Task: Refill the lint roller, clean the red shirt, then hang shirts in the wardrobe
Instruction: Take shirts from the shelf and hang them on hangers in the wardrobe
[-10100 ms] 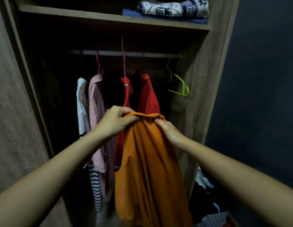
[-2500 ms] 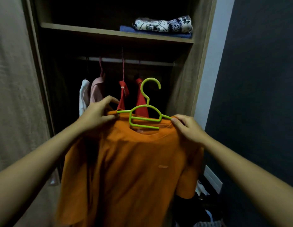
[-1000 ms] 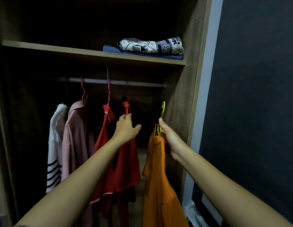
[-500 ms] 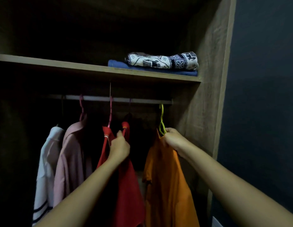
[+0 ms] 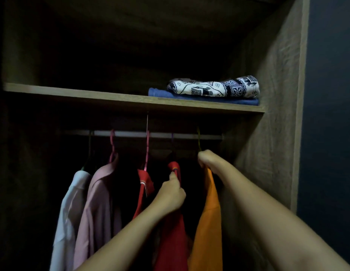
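Fingers, left hand (image 5: 171,194): closed, pinching the red shirt (image 5: 173,229) just below its collar.
Fingers, right hand (image 5: 206,159): closed on the neck of the orange shirt (image 5: 208,227), at the hanger's stem.
Rail (image 5: 131,133): horizontal, directly above both hands; right hand nearer.
Hook: dim, seating cannot be told.
Orange shirt: long axis vertical, edge-on, rightmost on rail, just beside red shirt.
Shelf (image 5: 92,95): folded cloths at right end.

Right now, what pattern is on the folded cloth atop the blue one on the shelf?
White with black tribal-style print, on the folded patterned cloth; head view.
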### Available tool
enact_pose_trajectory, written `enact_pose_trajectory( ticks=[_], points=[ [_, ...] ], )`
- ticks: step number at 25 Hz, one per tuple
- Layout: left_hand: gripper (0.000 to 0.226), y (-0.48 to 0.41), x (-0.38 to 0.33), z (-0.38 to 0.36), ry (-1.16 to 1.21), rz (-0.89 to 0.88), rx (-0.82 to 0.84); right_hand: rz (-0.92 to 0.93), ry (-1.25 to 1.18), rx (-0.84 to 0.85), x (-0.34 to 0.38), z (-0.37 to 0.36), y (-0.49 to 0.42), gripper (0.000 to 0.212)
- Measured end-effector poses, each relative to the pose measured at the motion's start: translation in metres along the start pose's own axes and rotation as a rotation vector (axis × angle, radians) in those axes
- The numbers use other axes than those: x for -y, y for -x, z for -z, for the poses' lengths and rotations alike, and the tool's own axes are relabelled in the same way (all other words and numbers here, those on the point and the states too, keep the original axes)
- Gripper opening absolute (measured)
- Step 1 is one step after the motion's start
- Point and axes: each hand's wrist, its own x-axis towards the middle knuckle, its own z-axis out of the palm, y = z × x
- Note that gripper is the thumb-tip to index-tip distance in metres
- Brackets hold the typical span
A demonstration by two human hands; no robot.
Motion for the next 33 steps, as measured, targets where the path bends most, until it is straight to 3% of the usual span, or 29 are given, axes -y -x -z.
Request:
enact_pose_trajectory(
  ticks=[3,6,8,9,12,14,16,19,23,33],
  points=[
    [0.064,0.005,0.001,-0.006,0.005,-0.004,0.008,-0.004,0.075,0.043,-0.02,-0.004,-0.009,0.036],
    [0.065,0.004,0.005,-0.009,0.011,-0.006,0.003,-0.015,0.075,0.084,-0.022,-0.002,-0.006,0.028],
    [0.067,0.002,0.01,-0.012,0.013,-0.004,0.01,-0.004,0.209,0.1,-0.019,-0.005,0.0,0.019],
    [0.068,0.003,0.012,-0.013,0.015,-0.004,0.004,-0.004,0.319,0.093,-0.021,-0.007,0.005,0.027],
    [0.068,0.007,0.01,-0.016,0.019,0.0,-0.009,0.005,0.556,0.098,-0.033,-0.017,0.034,0.076],
    [0.069,0.008,0.005,-0.014,-0.022,0.017,0.004,0.043,0.56,0.115,-0.039,-0.016,0.05,0.081],
    [0.068,0.014,-0.003,-0.006,-0.098,-0.011,-0.034,0.166,0.601,0.039,-0.04,-0.01,0.065,0.072],
    [0.059,0.027,-0.004,0.019,-0.13,-0.189,-0.227,0.424,0.655,-0.12,-0.034,-0.008,0.099,0.063],
    [0.053,0.055,0.028,0.049,-0.158,-0.373,-0.403,0.687,0.627,-0.177,-0.049,-0.049,0.169,0.061],
    [0.051,0.203,0.191,0.087,-0.736,-0.348,-0.445,1.057,0.463,0.367,-0.102,-0.277,0.313,0.059]
  ],
)
